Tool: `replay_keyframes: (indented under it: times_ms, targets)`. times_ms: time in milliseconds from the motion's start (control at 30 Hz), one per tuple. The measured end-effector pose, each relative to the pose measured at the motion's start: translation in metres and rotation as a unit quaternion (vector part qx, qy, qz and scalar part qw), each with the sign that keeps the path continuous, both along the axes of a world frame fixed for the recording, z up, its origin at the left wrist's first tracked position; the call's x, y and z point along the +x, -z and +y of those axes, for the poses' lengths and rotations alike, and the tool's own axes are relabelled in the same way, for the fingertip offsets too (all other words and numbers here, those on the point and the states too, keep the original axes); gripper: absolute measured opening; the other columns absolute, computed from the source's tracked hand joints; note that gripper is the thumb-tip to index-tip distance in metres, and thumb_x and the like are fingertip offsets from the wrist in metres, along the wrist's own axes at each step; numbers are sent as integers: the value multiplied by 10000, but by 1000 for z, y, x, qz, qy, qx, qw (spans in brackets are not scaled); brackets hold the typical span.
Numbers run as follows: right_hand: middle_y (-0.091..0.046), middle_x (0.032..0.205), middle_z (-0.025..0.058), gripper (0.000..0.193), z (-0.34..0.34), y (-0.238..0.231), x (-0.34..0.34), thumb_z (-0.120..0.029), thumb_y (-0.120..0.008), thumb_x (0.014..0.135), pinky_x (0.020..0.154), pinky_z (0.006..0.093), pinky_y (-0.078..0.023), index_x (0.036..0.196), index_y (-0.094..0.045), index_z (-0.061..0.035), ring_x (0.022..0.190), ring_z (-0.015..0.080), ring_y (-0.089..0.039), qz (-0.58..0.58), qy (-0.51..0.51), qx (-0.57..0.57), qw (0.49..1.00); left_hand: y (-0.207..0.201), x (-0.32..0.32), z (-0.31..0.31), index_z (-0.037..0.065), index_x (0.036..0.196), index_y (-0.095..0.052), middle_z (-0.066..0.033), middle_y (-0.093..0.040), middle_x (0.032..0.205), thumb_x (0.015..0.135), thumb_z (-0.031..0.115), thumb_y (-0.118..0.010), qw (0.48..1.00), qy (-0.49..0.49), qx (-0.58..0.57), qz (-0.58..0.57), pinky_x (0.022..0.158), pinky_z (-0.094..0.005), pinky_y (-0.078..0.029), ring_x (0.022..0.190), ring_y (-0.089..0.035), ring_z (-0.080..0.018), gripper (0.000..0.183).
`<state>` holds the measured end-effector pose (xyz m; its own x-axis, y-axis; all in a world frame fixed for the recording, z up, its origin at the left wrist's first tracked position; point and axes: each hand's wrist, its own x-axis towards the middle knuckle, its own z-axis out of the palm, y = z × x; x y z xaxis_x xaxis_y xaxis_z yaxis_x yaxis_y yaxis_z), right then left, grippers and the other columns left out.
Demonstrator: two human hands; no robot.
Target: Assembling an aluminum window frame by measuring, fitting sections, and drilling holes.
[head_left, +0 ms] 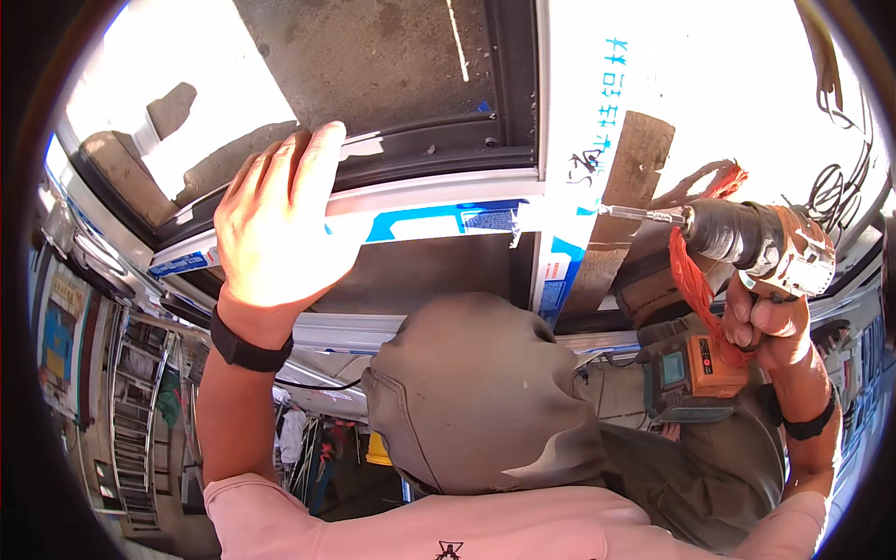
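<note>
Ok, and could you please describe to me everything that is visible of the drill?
The drill looks worn, with an orange-brown body, a dark round nose and a slim metallic bit pointing left. Lower in the picture is its boxy battery, dark grey and orange, apparently plastic. A frayed red strip hangs along it. The grip of the right hand closes around the handle, mostly hiding it. The bit's tip is at the edge of the white bar; I cannot tell whether they touch.
</note>
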<state>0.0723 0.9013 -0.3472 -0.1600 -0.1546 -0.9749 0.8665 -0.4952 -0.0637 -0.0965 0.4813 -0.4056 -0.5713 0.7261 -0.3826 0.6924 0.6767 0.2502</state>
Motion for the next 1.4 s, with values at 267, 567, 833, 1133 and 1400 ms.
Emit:
replay_keyframes:
  times_ms: [267, 567, 833, 1133, 1400]
  targets:
    - [-609, 792, 83, 610, 13, 3, 9, -195, -830, 697, 466, 269, -485, 1213, -554, -25, 537, 164, -584, 8, -56, 22, 998, -1, -3, 0, 49, 1220, -628, -195, -659, 1039, 759, 435, -738, 1000, 12, -3, -10, 848, -426, -548, 939, -663, -338, 611]
    - [-576, 700, 26, 564, 13, 4, 9, -202, -834, 707, 453, 275, -430, 1165, -573, -1, 510, 144, -564, -5, -22, -27, 999, -6, -6, 4, 11, 1187, -644, -194, -662, 1058, 648, 146, -695, 999, -6, -1, -40, 890, -427, -531, 971, -660, -364, 559]
    - [-576, 935, 60, 560, 5, 8, -17, -205, -764, 794, 614, 250, -435, 1268, -531, -19, 708, 143, -519, 6, -83, -64, 994, -5, -7, 1, -13, 1187, -642, -201, -661, 1050, 714, 206, -687, 999, -5, -8, -51, 893, -445, -529, 956, -659, -369, 523]
    - [-584, 859, 53, 579, 35, -12, 6, -223, -792, 766, 566, 251, -431, 1242, -545, -6, 649, 144, -533, -7, -112, -41, 993, -2, -8, -3, -42, 1187, -631, -220, -655, 1031, 751, 260, -653, 998, 8, -3, -61, 896, -466, -525, 941, -658, -373, 531]
    - [-592, 791, 47, 597, 38, -19, 11, -240, -817, 741, 522, 252, -427, 1219, -557, 5, 596, 144, -545, -11, -106, -16, 994, 0, -7, 0, -18, 1159, -646, -207, -647, 992, 673, 124, -599, 998, -7, -2, -57, 866, -457, -548, 919, -661, -352, 509]
